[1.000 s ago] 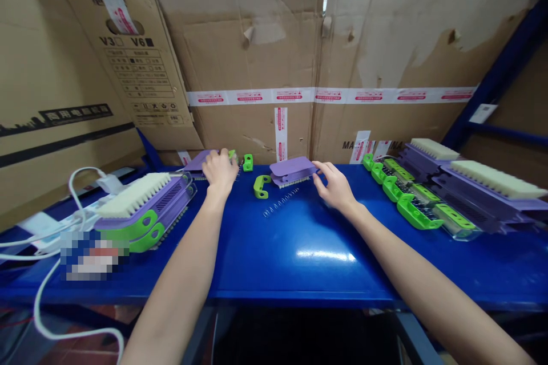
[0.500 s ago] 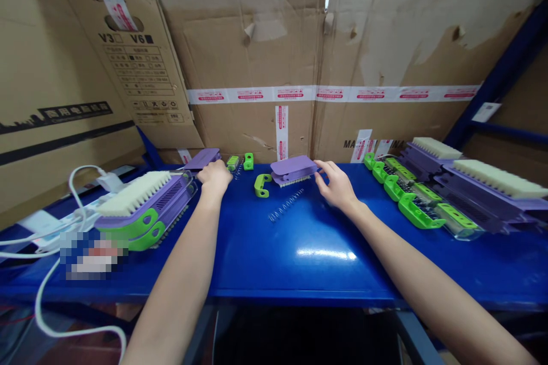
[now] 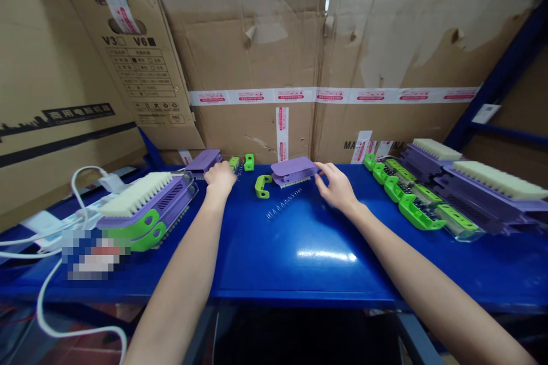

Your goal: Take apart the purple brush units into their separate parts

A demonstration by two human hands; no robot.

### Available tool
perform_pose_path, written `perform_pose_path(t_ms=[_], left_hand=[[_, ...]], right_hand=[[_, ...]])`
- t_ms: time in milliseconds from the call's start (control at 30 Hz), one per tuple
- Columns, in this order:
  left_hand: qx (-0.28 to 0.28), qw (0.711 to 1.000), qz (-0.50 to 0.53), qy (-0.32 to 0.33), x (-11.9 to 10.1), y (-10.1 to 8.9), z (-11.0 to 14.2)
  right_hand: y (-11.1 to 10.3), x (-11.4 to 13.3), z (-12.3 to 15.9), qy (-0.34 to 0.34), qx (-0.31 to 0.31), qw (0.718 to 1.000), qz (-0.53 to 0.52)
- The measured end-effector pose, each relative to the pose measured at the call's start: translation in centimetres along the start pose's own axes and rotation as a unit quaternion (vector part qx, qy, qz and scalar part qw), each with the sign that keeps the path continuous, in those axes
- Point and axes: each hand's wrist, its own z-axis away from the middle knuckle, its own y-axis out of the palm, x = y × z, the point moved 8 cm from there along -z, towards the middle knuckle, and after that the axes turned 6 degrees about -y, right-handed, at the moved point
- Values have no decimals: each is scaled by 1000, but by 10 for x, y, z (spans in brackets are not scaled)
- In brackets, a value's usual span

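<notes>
A purple brush [image 3: 294,167] lies bristles down in the middle of the blue table. The fingertips of my right hand [image 3: 337,183] touch its right end, thumb and fingers apart. My left hand [image 3: 220,178] is farther left with its fingers curled together; what they hold, if anything, is hidden. Beside that hand lie a second purple brush part [image 3: 202,161], a clear piece with a green top [image 3: 234,163], a spring [image 3: 240,167] and a green handle [image 3: 249,162]. Another green handle [image 3: 262,186] stands left of the middle brush, and a long metal spring [image 3: 284,204] lies in front of it.
To the left are stacked brushes with green handles [image 3: 143,227] and a power strip with white cables [image 3: 83,214]. On the right sit a row of green handles [image 3: 417,214] and purple brush parts with cream bristles [image 3: 499,179]. Cardboard [image 3: 257,57] walls the back.
My left hand has shifted slightly right, with its fingers still curled. The right hand stays at the brush's end. The whole view has moved a little.
</notes>
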Motion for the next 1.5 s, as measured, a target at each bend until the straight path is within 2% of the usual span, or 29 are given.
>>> perform_pose_path(t_ms=[133, 233, 300, 367, 433, 533, 633, 700, 767, 867, 1100, 1233, 1300, 1400, 1467, 1500], left_hand=[[1, 1000, -3, 4, -4, -4, 7], [-50, 998, -8, 23, -15, -17, 17], [-89, 994, -7, 60, -30, -29, 27], [-99, 987, -6, 128, -51, -38, 41], [-65, 972, -12, 227, -77, -40, 63], [61, 935, -31, 349, -106, -29, 103], [174, 907, -78, 376, -114, -11, 133], [215, 893, -98, 382, -114, -3, 142], [221, 892, -84, 386, -113, -3, 139], [224, 901, -34, 371, -106, -6, 118], [278, 917, 63, 280, -68, -1, 61], [270, 934, 78, 219, -45, 0, 37], [218, 953, 70, 197, -36, -6, 26], [62, 984, 38, 165, -26, -25, 12], [-12, 988, 30, 149, -24, -31, 9], [-28, 989, 32, 142, -23, -31, 9]], right_hand=[[0, 1, 0, 4, 4, 1000, 0], [-1, 1, 0, 3, 3, 1000, 0], [-1, 2, 0, 3, 3, 1000, 0], [-1, 2, 0, 1, 1, 1000, 0], [-1, 1, 0, -4, -3, 1000, -2], [0, 1, 1, -15, -10, 1000, -4], [0, -1, 1, -23, -16, 1000, -8], [1, -2, 1, -25, -19, 999, -8], [1, -2, 1, -27, -21, 999, -7], [0, -1, 1, -29, -22, 999, -7], [1, -1, 1, -30, -22, 999, -9], [2, -2, 1, -30, -22, 999, -6], [2, -2, 1, -29, -19, 999, -2], [3, -3, 1, -25, -13, 1000, 3], [4, -3, 1, -23, -10, 1000, 3], [4, -3, 1, -23, -10, 1000, 1]])
